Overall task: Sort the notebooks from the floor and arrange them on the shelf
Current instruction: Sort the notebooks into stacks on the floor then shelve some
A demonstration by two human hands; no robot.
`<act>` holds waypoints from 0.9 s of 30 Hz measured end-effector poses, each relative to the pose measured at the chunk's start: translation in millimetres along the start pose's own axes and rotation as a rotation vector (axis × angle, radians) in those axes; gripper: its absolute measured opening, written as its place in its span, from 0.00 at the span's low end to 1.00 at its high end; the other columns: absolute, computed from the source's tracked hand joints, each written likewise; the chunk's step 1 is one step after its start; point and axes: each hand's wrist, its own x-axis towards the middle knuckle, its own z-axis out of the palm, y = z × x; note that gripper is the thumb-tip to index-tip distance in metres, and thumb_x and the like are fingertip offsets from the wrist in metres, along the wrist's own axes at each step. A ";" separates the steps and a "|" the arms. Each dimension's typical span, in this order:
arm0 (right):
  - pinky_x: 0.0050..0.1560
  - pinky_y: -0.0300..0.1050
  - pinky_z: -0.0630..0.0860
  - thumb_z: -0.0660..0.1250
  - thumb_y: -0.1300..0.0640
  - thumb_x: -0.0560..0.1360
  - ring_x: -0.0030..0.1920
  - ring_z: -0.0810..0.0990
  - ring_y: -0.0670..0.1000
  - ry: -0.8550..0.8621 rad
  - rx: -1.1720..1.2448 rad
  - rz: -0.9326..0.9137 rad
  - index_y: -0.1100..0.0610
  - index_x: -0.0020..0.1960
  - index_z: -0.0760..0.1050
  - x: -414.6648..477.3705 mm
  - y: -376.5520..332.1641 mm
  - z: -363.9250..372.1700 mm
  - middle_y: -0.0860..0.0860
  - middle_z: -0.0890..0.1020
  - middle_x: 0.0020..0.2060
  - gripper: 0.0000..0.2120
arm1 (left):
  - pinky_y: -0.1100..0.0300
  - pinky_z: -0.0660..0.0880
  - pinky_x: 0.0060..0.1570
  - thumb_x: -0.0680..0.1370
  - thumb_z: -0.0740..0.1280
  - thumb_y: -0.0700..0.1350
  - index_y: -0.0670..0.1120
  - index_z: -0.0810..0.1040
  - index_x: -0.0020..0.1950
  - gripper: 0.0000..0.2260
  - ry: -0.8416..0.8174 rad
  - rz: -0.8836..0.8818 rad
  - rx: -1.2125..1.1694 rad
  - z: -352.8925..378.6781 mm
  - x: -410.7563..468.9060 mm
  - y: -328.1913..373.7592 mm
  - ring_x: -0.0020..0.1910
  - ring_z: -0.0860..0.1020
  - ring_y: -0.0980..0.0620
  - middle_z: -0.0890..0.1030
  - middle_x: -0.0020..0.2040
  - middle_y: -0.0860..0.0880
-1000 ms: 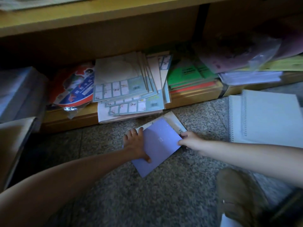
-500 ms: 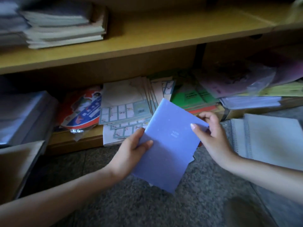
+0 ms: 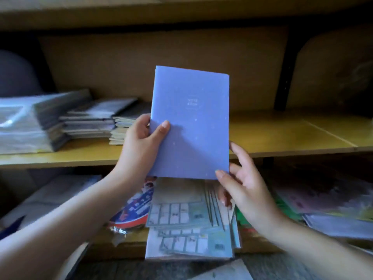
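Purple notebook (image 3: 189, 122) mid-frame: left hand (image 3: 139, 146) pinches its edge, right hand (image 3: 246, 190) relaxed, just touching a corner. That thin pinch could slip.

From my screen, the notebook (image 3: 189, 126) has a matt paper cover, smooth with faint pale speckles. The shelf (image 3: 282, 134) looks like yellowish wood laminate, smooth with a dull sheen, and the back panel (image 3: 161, 57) reads as matt brown board. The wrapped stack (image 3: 26, 120) on the left is under clear, glossy plastic film. The printed sheets (image 3: 181, 215) below are plain paper. Beside them, the red and blue packet (image 3: 133, 211) looks glossy, with a crinkled, shiny edge.
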 end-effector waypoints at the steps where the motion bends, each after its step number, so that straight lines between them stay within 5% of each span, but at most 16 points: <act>1: 0.23 0.37 0.66 0.62 0.64 0.77 0.22 0.69 0.47 0.024 0.022 0.006 0.48 0.69 0.60 14.0 -2.1 6.2 0.51 0.82 0.38 0.25 | 0.55 0.76 0.41 0.78 0.65 0.45 0.44 0.76 0.51 0.06 0.043 -0.001 0.028 -5.7 12.0 3.5 0.41 0.80 0.50 0.83 0.46 0.45; 3: 0.22 0.35 0.64 0.61 0.65 0.78 0.22 0.68 0.45 0.044 0.095 0.074 0.48 0.68 0.62 38.2 -2.4 21.5 0.47 0.81 0.35 0.23 | 0.52 0.77 0.44 0.78 0.66 0.46 0.44 0.76 0.51 0.06 0.119 -0.049 0.075 -17.5 35.5 5.3 0.42 0.81 0.47 0.82 0.48 0.44; 6: 0.20 0.32 0.62 0.62 0.63 0.78 0.21 0.66 0.42 0.037 0.186 0.232 0.49 0.69 0.65 62.0 6.4 47.5 0.53 0.81 0.44 0.21 | 0.57 0.74 0.38 0.77 0.67 0.43 0.43 0.77 0.47 0.04 0.169 -0.151 0.101 -34.8 61.8 -5.2 0.37 0.78 0.48 0.81 0.46 0.42; 10: 0.18 0.31 0.58 0.60 0.63 0.79 0.19 0.62 0.41 0.035 0.210 0.342 0.56 0.65 0.69 98.1 13.0 70.5 0.52 0.79 0.40 0.15 | 0.60 0.68 0.32 0.77 0.66 0.42 0.41 0.76 0.54 0.08 0.232 -0.307 0.055 -52.9 83.5 -21.6 0.34 0.73 0.51 0.77 0.42 0.44; 15: 0.18 0.32 0.58 0.60 0.61 0.80 0.23 0.64 0.43 0.136 0.129 0.413 0.62 0.66 0.71 141.2 17.0 86.9 0.55 0.78 0.43 0.15 | 0.56 0.77 0.38 0.78 0.64 0.41 0.42 0.72 0.56 0.08 0.255 -0.395 -0.151 -64.4 90.5 -25.6 0.50 0.71 0.50 0.71 0.54 0.45; 17: 0.22 0.34 0.61 0.60 0.59 0.80 0.27 0.65 0.45 0.190 0.086 0.412 0.60 0.64 0.72 153.3 20.2 89.5 0.57 0.81 0.46 0.14 | 0.53 0.77 0.46 0.76 0.66 0.43 0.43 0.74 0.54 0.08 0.224 -0.335 -0.070 -64.7 87.0 -25.6 0.53 0.72 0.49 0.73 0.55 0.45; 20: 0.30 0.37 0.65 0.62 0.55 0.79 0.30 0.69 0.45 0.236 -0.004 0.389 0.57 0.64 0.70 166.8 32.3 93.0 0.57 0.82 0.52 0.14 | 0.52 0.71 0.59 0.71 0.70 0.45 0.46 0.77 0.56 0.15 0.202 -0.012 0.512 -66.1 81.2 -34.4 0.58 0.73 0.46 0.74 0.58 0.46; 24: 0.36 0.38 0.68 0.65 0.53 0.77 0.33 0.72 0.44 0.250 -0.180 0.204 0.58 0.53 0.71 170.8 37.9 94.9 0.47 0.80 0.35 0.10 | 0.50 0.70 0.57 0.70 0.70 0.38 0.48 0.81 0.51 0.11 0.013 0.570 1.085 -59.6 70.4 -50.8 0.59 0.75 0.43 0.77 0.59 0.46; 27: 0.31 0.34 0.65 0.66 0.50 0.76 0.37 0.74 0.44 0.249 -0.387 0.113 0.55 0.47 0.70 168.5 35.6 92.2 0.45 0.77 0.38 0.09 | 0.49 0.62 0.67 0.75 0.66 0.45 0.49 0.77 0.61 0.15 -0.138 0.578 1.351 -52.4 67.6 -67.5 0.70 0.68 0.47 0.71 0.70 0.46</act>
